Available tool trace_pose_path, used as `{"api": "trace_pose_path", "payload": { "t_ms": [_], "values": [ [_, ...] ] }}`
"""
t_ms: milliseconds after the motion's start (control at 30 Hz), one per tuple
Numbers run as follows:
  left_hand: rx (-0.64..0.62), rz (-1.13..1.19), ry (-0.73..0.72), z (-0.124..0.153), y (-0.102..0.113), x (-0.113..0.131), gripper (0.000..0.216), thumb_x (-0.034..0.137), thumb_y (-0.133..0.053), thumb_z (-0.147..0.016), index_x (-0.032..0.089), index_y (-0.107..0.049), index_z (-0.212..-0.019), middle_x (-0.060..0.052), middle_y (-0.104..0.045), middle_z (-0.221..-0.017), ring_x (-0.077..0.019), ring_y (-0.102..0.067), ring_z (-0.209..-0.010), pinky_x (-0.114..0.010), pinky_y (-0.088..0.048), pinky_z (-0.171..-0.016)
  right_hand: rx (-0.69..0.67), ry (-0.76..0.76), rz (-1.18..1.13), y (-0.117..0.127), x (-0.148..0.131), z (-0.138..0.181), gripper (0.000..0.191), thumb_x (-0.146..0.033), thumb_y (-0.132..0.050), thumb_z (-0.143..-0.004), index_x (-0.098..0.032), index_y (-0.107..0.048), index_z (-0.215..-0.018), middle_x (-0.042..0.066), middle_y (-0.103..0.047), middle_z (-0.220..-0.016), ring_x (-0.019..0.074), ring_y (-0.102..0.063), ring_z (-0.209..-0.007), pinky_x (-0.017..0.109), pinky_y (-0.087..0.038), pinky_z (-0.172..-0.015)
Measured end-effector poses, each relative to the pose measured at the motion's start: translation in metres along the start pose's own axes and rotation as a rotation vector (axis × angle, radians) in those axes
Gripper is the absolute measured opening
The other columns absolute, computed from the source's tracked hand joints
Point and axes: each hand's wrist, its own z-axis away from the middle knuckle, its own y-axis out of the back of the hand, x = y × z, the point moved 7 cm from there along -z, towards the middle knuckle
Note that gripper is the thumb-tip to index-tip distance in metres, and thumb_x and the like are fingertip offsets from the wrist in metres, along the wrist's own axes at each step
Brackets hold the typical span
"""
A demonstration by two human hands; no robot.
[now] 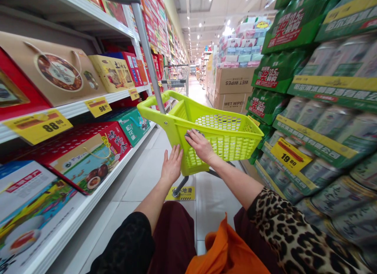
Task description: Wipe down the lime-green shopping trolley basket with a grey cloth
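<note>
A lime-green shopping basket trolley (232, 146) stands in the aisle before me, with a grey metal pole (147, 50) rising from its near end. My right hand (201, 145) presses a small dark grey wad (193, 134), which looks like a cloth, against the basket's near side wall. Most of that wad is hidden under the fingers. My left hand (171, 164) lies with fingers stretched out along the basket's near left edge and holds nothing. Slots pierce the basket's walls, and nothing shows inside from here.
Shelves with gift boxes (63, 69) and yellow price tags (38, 125) line the left. Stacked can packs (318, 120) rise close on the right. Farther on are wet wipes cartons (235, 81) and a wire cart (176, 79). A yellow floor sticker (188, 193) lies below; orange fabric (224, 250) covers my lap.
</note>
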Motion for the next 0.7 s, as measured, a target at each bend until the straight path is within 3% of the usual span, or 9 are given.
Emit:
{"api": "trace_pose_path", "payload": {
  "t_ms": [267, 467, 567, 700],
  "values": [
    [-0.033, 0.004, 0.031, 0.009, -0.005, -0.01, 0.064, 0.004, -0.037, -0.073, 0.01, -0.034, -0.137, -0.013, -0.022, -0.148, -0.0248, -0.016, -0.138, -0.052, -0.014, -0.111, -0.192, 0.047, 0.008, -0.038, -0.017, 0.032, 0.037, -0.008, -0.044, -0.087, -0.016, -0.055, -0.122, 0.011, -0.048, -0.135, 0.0252, -0.036, -0.129, 0.043, -0.04, -0.101],
    [-0.067, 0.015, 0.05, 0.013, -0.008, -0.011, 0.066, 0.003, -0.037, -0.072, 0.009, -0.034, -0.137, -0.013, -0.024, -0.148, -0.0244, -0.019, -0.137, -0.051, -0.015, -0.111, -0.248, 0.045, 0.0, -0.058, -0.034, 0.06, 0.037, -0.008, -0.047, -0.085, -0.016, -0.056, -0.12, 0.01, -0.048, -0.134, 0.0257, -0.039, -0.127, 0.043, -0.044, -0.097],
    [-0.075, 0.005, 0.078, 0.013, -0.008, -0.018, 0.066, 0.003, -0.036, -0.072, 0.008, -0.033, -0.137, -0.013, -0.022, -0.148, -0.0247, -0.019, -0.137, -0.051, -0.015, -0.11, -0.207, 0.044, -0.026, -0.053, -0.037, 0.053, 0.037, -0.006, -0.045, -0.085, -0.016, -0.057, -0.119, 0.01, -0.051, -0.132, 0.0241, -0.041, -0.126, 0.041, -0.045, -0.096],
    [-0.082, -0.015, 0.144, 0.01, -0.005, -0.031, 0.066, 0.004, -0.035, -0.072, 0.007, -0.031, -0.138, -0.013, -0.018, -0.149, -0.0245, -0.017, -0.138, -0.052, -0.015, -0.11, -0.026, 0.057, -0.072, -0.018, -0.036, 0.002, 0.038, -0.009, -0.04, -0.089, -0.018, -0.055, -0.122, 0.01, -0.049, -0.133, 0.0213, -0.035, -0.13, 0.041, -0.041, -0.101]
  ]
}}
